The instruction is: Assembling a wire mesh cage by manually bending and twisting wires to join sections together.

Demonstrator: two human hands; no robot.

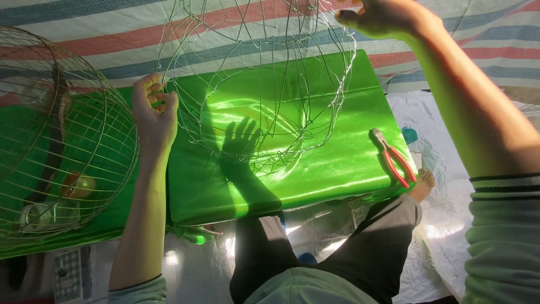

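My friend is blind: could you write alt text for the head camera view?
Two bare hands, left hand and right hand, hold up a wire frame over a shiny green cushion. Red-handled pliers lie on it; a wire cage stands left.

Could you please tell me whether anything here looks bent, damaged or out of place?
The wire frame held by the left hand and right hand looks irregular, its strands wavy and uneven beside the neat wire cage. The pliers lie near the green cushion's edge.

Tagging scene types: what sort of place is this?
Likely an informal floor-level craft workspace: the person sits over a green cloth, both hands on a wire frame, pliers beside, a striped tarp behind.
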